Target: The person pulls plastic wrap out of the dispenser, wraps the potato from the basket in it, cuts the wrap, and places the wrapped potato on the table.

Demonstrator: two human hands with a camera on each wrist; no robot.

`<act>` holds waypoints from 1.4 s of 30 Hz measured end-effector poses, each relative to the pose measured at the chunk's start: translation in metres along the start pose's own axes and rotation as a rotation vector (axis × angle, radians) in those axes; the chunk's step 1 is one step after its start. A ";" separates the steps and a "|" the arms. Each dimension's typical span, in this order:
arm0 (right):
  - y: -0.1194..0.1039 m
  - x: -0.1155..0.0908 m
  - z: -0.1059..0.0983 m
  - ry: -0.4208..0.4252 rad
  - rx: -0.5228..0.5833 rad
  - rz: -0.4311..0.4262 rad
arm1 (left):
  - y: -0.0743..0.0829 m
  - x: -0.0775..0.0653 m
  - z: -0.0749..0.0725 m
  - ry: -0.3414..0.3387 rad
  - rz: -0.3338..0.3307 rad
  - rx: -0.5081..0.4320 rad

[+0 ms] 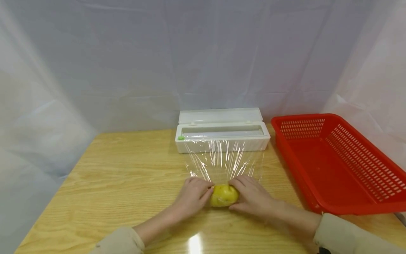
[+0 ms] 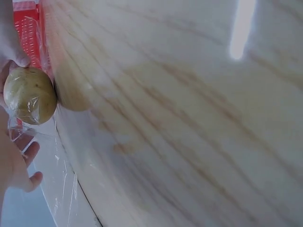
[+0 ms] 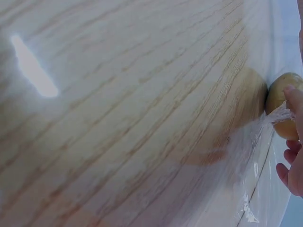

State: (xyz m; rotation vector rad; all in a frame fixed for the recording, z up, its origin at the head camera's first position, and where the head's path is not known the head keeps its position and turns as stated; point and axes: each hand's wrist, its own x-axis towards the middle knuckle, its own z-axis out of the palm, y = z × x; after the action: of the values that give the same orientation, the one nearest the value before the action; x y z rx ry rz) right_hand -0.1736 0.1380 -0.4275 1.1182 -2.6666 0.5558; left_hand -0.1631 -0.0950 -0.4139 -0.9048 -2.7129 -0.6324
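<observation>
A yellow potato (image 1: pixel 224 195) sits low over the table between both hands, with clear plastic wrap (image 1: pixel 219 162) drawn over it. The film runs in shiny creases back to a white wrap dispenser (image 1: pixel 222 144), whose lid stands raised. At the potato's left end, my left hand (image 1: pixel 194 194) brings thumb and forefinger together on the film; its other fingers (image 2: pixel 32 153) are loosely bent in the left wrist view. My right hand (image 1: pixel 252 195) grips the potato's right end, and in the right wrist view its thumb lies on the potato (image 3: pixel 281 130) beside gathered film.
To the right stands a red plastic basket (image 1: pixel 311 176) with slotted sides. Behind the wooden table (image 1: pixel 127 169), a pale sheet (image 1: pixel 133 70) hangs as a backdrop. A small green piece (image 1: pixel 181 137) sits at the left of the dispenser.
</observation>
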 end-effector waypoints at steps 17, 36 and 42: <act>0.005 0.001 -0.002 -0.045 0.044 0.028 | -0.007 -0.011 0.011 0.317 0.529 0.446; 0.012 0.004 -0.002 -0.015 -0.027 -0.033 | -0.007 0.000 0.010 0.238 0.362 0.359; 0.013 0.007 -0.004 -0.020 -0.061 -0.045 | -0.003 0.004 0.008 0.171 0.258 0.315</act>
State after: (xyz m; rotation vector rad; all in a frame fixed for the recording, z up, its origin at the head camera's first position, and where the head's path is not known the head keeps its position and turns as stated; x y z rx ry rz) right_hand -0.1871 0.1436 -0.4248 1.1698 -2.6493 0.4551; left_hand -0.1690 -0.0913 -0.4204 -1.0383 -2.3972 -0.2115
